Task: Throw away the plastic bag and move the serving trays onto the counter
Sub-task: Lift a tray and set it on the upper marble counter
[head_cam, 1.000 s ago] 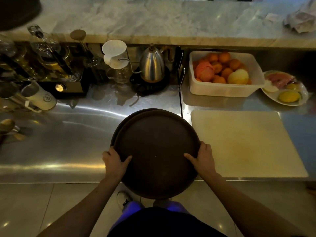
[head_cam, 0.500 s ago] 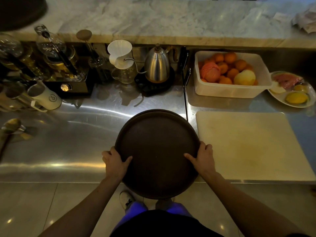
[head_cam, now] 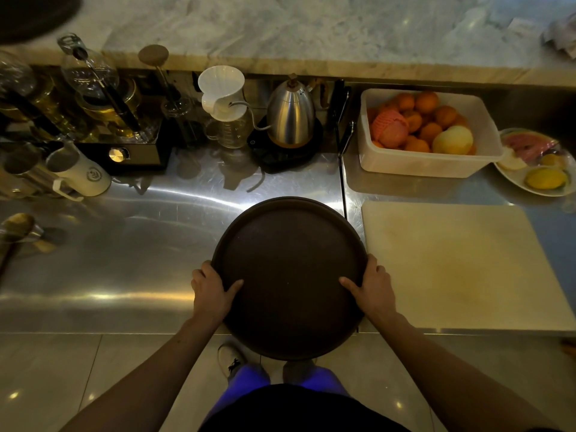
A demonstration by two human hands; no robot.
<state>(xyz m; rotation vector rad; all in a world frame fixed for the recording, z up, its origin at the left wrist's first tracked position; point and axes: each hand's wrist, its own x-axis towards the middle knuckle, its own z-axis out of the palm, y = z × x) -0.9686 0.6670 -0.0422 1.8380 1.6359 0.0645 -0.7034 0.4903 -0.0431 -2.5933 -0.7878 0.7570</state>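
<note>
A stack of round dark brown serving trays (head_cam: 288,269) sits half over the front edge of the steel worktop (head_cam: 131,260). My left hand (head_cam: 213,291) grips its left rim with the thumb on top. On the opposite rim, my right hand (head_cam: 371,286) holds the same way. Behind and above runs the marble counter (head_cam: 311,29). A crumpled plastic bag (head_cam: 561,34) lies at its far right end, partly cut off by the frame edge. Another dark round shape (head_cam: 34,14) rests on the counter's far left corner.
A pale cutting board (head_cam: 452,266) lies right of the trays. Behind stand a steel kettle (head_cam: 291,115), a white dripper on a glass jug (head_cam: 223,104), a white tub of oranges (head_cam: 427,132) and a fruit plate (head_cam: 536,163). Glassware, a burner and a white mug (head_cam: 81,173) crowd the left.
The offset lower tray rim seen a second ago now lines up under the top tray. My head has shifted slightly; both hands keep the same grip.
</note>
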